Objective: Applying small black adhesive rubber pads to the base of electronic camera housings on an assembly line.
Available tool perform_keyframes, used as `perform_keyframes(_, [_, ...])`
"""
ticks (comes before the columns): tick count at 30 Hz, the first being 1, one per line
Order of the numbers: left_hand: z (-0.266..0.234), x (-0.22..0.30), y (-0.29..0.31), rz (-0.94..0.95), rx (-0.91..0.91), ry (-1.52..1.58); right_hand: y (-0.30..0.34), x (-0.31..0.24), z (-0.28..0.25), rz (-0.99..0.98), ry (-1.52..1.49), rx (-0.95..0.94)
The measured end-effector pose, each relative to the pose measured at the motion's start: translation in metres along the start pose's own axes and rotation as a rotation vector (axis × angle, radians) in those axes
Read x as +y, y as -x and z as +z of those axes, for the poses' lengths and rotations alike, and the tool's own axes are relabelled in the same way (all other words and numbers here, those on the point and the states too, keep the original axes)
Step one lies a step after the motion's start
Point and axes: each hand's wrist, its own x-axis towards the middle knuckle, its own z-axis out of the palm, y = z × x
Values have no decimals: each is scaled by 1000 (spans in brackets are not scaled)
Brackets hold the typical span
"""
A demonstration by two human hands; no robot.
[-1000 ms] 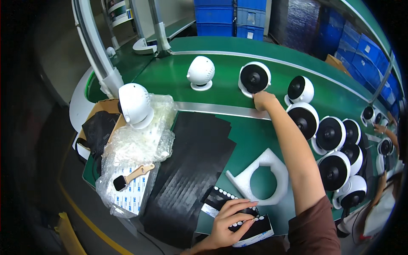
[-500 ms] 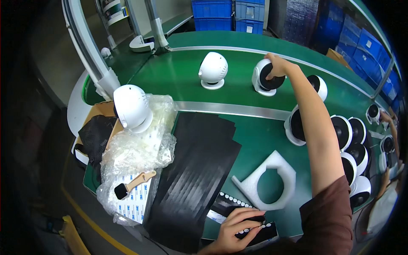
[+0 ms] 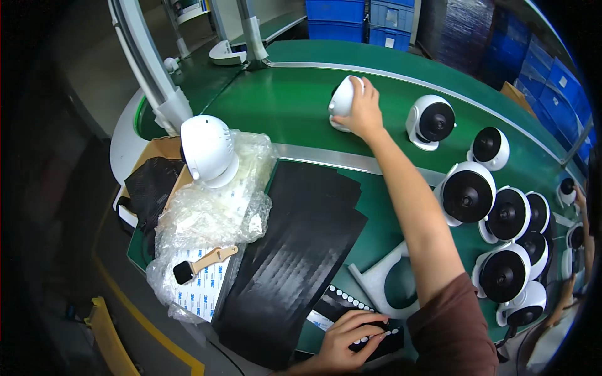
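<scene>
My right hand (image 3: pixel 362 113) reaches to the far side of the bench and grips a white round-headed camera (image 3: pixel 344 100) by its head. The camera's black face is turned away from me. My left hand (image 3: pixel 348 337) is closed near the front edge, over a black sheet with round white stickers (image 3: pixel 340 298). Its thumb and fingertips come close together. Anything between them is too small to make out. Another white camera (image 3: pixel 433 121), its black face toward me, stands to the right of my right hand. A white foam piece with a round cutout (image 3: pixel 376 282) lies partly behind my right forearm.
Several black-faced cameras (image 3: pixel 467 195) cluster on the right. One white camera (image 3: pixel 207 149) sits at left on bubble wrap (image 3: pixel 219 210). Wide black sheets (image 3: pixel 295 250) cover the middle; a wristwatch (image 3: pixel 204 263) lies left of them. Another person's arm (image 3: pixel 583 219) shows at far right.
My right hand has let go of the camera on the right and moved left to grip the other white one. My left hand stays over the sticker sheet. The view has shifted slightly.
</scene>
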Motion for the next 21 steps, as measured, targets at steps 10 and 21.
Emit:
perform_keyframes(10, [-2, -8, -2, -25, 96, 19, 26, -52, -176, 349, -683, -732])
perform_keyframes(21, [6, 6, 1, 75, 25, -77, 187, -45, -228, -82, -182, -602])
